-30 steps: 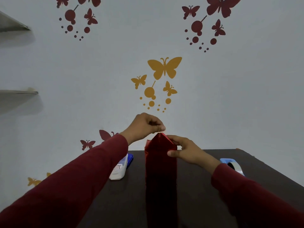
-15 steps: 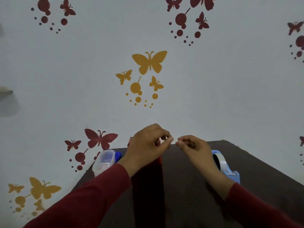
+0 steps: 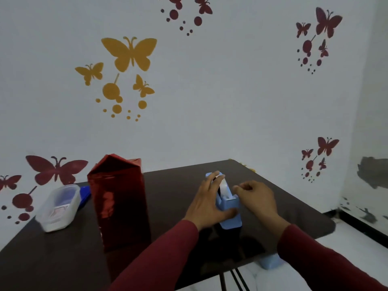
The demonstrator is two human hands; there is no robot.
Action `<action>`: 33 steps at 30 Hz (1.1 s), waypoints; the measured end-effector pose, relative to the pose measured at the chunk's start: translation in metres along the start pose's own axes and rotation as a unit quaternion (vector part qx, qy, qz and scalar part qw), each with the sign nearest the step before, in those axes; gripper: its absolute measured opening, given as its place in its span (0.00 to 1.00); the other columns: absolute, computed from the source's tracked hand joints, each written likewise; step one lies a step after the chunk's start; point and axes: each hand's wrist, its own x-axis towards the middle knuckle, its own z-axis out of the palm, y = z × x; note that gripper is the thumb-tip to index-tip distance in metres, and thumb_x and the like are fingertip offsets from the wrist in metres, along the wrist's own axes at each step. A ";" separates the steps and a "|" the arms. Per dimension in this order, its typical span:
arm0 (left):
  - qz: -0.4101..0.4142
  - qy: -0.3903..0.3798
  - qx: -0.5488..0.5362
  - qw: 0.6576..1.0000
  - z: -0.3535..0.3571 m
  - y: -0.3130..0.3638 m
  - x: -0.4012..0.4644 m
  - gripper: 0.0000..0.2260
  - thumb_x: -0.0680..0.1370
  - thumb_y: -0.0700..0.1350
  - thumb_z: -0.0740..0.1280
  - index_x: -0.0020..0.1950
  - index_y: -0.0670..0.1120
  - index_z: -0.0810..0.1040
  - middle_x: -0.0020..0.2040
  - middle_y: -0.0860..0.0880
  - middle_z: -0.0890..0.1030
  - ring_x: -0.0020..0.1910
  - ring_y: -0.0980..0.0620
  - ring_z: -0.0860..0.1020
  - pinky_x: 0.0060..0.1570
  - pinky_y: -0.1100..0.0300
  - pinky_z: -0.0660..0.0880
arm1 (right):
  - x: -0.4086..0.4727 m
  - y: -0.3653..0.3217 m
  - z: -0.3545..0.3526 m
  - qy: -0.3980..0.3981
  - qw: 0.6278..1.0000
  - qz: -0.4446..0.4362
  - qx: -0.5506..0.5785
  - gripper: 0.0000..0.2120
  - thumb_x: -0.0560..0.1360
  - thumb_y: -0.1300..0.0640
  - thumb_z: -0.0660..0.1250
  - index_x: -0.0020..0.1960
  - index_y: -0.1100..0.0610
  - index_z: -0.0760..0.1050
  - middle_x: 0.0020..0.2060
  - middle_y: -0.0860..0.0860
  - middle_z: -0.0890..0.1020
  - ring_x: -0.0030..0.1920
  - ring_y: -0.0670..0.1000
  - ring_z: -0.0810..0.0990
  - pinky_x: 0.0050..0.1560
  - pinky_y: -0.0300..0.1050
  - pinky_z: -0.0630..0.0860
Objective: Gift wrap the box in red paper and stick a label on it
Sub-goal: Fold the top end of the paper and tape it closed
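A tall box wrapped in shiny red paper (image 3: 119, 202) stands upright on the dark table (image 3: 178, 181), left of centre, its top folded to a peak. Neither hand touches it. To its right sits a light blue tape dispenser (image 3: 227, 203). My left hand (image 3: 206, 201) grips the dispenser from the left, fingers over the tape roll and thumb along the base. My right hand (image 3: 255, 198) hovers at the dispenser's cutter end with fingers curled; whether it pinches tape is unclear. No label is visible.
A clear plastic container (image 3: 59, 207) with paper inside lies at the table's left, a blue item (image 3: 85, 195) behind it. The wall with butterfly stickers (image 3: 130, 53) stands close behind the table. The table's right edge drops to a white floor.
Both hands left the top of the red box and moved right to the tape dispenser. The view swung right, so the box now stands at left, untouched.
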 end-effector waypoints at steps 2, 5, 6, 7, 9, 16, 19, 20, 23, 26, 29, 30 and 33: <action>0.003 0.013 0.004 1.000 0.015 -0.006 -0.002 0.49 0.69 0.63 0.77 0.83 0.53 0.57 0.81 0.60 0.55 0.78 0.65 0.54 0.77 0.54 0.62 | 0.012 0.003 0.003 -0.066 0.990 0.101 0.066 0.15 0.72 0.42 0.72 0.41 0.55 0.81 0.41 0.51 0.84 0.41 0.53 0.83 0.42 0.51 0.83; 0.015 0.021 0.014 1.000 0.025 -0.012 -0.008 0.52 0.68 0.65 0.76 0.84 0.54 0.53 0.82 0.61 0.53 0.80 0.63 0.52 0.77 0.56 0.59 | 0.020 -0.002 0.007 -0.159 0.945 0.223 0.179 0.23 0.69 0.45 0.77 0.57 0.56 0.80 0.53 0.56 0.80 0.49 0.58 0.81 0.39 0.51 0.83; 0.017 0.023 0.017 0.999 0.026 -0.012 -0.008 0.52 0.68 0.65 0.76 0.84 0.54 0.52 0.82 0.62 0.52 0.80 0.64 0.51 0.77 0.58 0.56 | 0.022 -0.005 0.006 -0.182 0.939 0.234 0.175 0.24 0.70 0.46 0.77 0.61 0.56 0.77 0.55 0.56 0.78 0.50 0.59 0.79 0.41 0.52 0.83; 0.018 0.027 0.022 0.999 0.027 -0.013 -0.009 0.52 0.68 0.65 0.76 0.84 0.55 0.51 0.82 0.62 0.51 0.80 0.65 0.50 0.76 0.59 0.54 | 0.024 -0.008 0.005 -0.201 0.937 0.237 0.161 0.23 0.73 0.47 0.76 0.63 0.56 0.76 0.56 0.57 0.76 0.50 0.60 0.77 0.42 0.54 0.83; 0.017 0.027 0.028 0.999 0.028 -0.015 -0.008 0.52 0.67 0.66 0.75 0.84 0.56 0.50 0.82 0.63 0.49 0.80 0.65 0.49 0.75 0.60 0.52 | 0.030 -0.011 0.004 -0.238 0.929 0.249 0.136 0.20 0.75 0.51 0.75 0.62 0.57 0.76 0.60 0.57 0.76 0.51 0.64 0.76 0.46 0.61 0.83; -0.006 0.020 0.004 1.000 0.028 -0.019 -0.008 0.52 0.67 0.66 0.73 0.84 0.57 0.48 0.83 0.64 0.48 0.81 0.62 0.50 0.77 0.55 0.54 | 0.043 -0.023 0.012 -0.303 0.894 0.279 0.176 0.20 0.80 0.56 0.71 0.68 0.64 0.74 0.70 0.59 0.71 0.69 0.70 0.69 0.44 0.78 0.79; -0.005 0.016 -0.005 1.000 0.027 -0.019 -0.009 0.47 0.70 0.63 0.68 0.84 0.56 0.48 0.83 0.63 0.49 0.81 0.60 0.51 0.77 0.49 0.58 | 0.038 -0.028 0.010 -0.268 0.895 0.266 0.237 0.17 0.81 0.56 0.69 0.68 0.62 0.76 0.70 0.57 0.72 0.72 0.70 0.65 0.33 0.80 0.73; -0.003 0.012 -0.006 1.000 0.027 -0.019 -0.010 0.46 0.70 0.62 0.66 0.84 0.57 0.48 0.83 0.63 0.49 0.81 0.59 0.51 0.77 0.49 0.59 | 0.035 -0.025 0.012 -0.248 0.897 0.263 0.255 0.18 0.80 0.57 0.70 0.67 0.63 0.76 0.69 0.59 0.73 0.71 0.71 0.66 0.32 0.82 0.71; -0.003 0.011 -0.014 1.000 0.027 -0.020 -0.010 0.44 0.72 0.61 0.64 0.84 0.57 0.49 0.83 0.64 0.49 0.81 0.59 0.52 0.76 0.48 0.59 | 0.023 -0.015 0.015 -0.172 0.908 0.241 0.295 0.19 0.76 0.61 0.74 0.63 0.67 0.75 0.62 0.63 0.77 0.62 0.73 0.74 0.35 0.85 0.72; -0.003 0.017 -0.025 1.000 0.027 -0.021 -0.010 0.41 0.73 0.62 0.64 0.84 0.56 0.51 0.83 0.63 0.51 0.81 0.60 0.53 0.75 0.51 0.59 | 0.007 -0.001 0.021 -0.109 0.916 0.189 0.336 0.08 0.74 0.63 0.75 0.49 0.67 0.82 0.48 0.64 0.84 0.52 0.70 0.82 0.42 0.67 0.82; 0.003 0.011 -0.016 1.000 0.028 -0.022 -0.011 0.43 0.73 0.62 0.66 0.84 0.56 0.51 0.82 0.64 0.50 0.80 0.61 0.53 0.73 0.54 0.58 | -0.007 0.013 0.032 -0.084 0.922 0.152 0.347 0.11 0.72 0.58 0.76 0.53 0.61 0.85 0.50 0.57 0.87 0.50 0.63 0.86 0.44 0.62 0.85; 0.004 0.009 -0.008 1.000 0.028 -0.022 -0.011 0.43 0.73 0.61 0.67 0.84 0.56 0.51 0.82 0.64 0.50 0.80 0.62 0.52 0.72 0.55 0.58 | -0.010 0.016 0.034 -0.077 0.927 0.147 0.338 0.13 0.73 0.57 0.76 0.56 0.60 0.85 0.52 0.54 0.87 0.50 0.61 0.86 0.42 0.58 0.85; 0.009 0.006 0.005 1.000 0.028 -0.021 -0.011 0.45 0.73 0.62 0.68 0.84 0.55 0.51 0.82 0.63 0.50 0.80 0.61 0.53 0.72 0.57 0.58 | -0.018 0.027 0.036 -0.078 0.926 0.142 0.340 0.13 0.74 0.56 0.76 0.57 0.59 0.85 0.51 0.54 0.87 0.49 0.59 0.87 0.42 0.55 0.86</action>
